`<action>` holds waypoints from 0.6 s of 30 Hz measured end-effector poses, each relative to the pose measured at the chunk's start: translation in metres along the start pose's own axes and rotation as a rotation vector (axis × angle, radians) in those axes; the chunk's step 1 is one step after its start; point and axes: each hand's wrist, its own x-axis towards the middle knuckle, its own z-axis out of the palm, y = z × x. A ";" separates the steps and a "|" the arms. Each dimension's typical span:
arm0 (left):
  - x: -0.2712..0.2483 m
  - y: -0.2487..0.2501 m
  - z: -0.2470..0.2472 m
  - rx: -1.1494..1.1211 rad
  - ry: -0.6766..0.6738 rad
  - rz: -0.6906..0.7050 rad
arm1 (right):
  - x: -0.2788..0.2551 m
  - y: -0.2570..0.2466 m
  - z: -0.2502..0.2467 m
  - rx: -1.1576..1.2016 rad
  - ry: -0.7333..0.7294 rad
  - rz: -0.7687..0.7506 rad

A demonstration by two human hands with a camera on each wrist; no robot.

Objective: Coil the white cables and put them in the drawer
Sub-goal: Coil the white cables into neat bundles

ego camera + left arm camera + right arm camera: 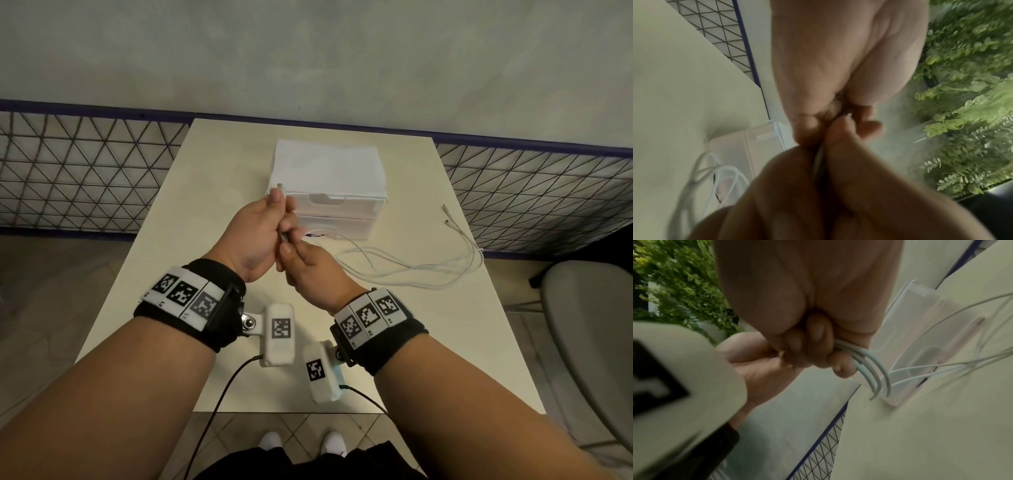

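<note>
Both hands meet above the cream table, in front of the white drawer unit. My left hand grips a bundle of white cable, and a connector tip sticks out above its thumb. My right hand, just below it, curls round the same white cables; several strands leave its fist. The loose remainder of the cables trails right across the table, its plugs near the right edge. In the left wrist view a cable strand runs between the two hands. Both drawers look closed.
A wire-mesh fence with a dark blue rail runs behind the table. A grey chair stands at the right. Black sensor leads hang from my wrists over the table's near edge. Green foliage shows in the wrist views.
</note>
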 end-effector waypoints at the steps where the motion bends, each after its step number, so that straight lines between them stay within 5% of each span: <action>1: 0.000 0.001 -0.001 -0.052 0.010 0.000 | -0.001 -0.003 -0.002 -0.032 -0.029 -0.020; 13: 0.004 0.007 -0.016 -0.254 0.312 0.182 | -0.008 -0.009 -0.016 -0.671 -0.185 -0.030; 18: 0.002 0.012 -0.026 -0.271 0.445 0.238 | -0.010 -0.007 -0.017 -0.485 -0.231 0.020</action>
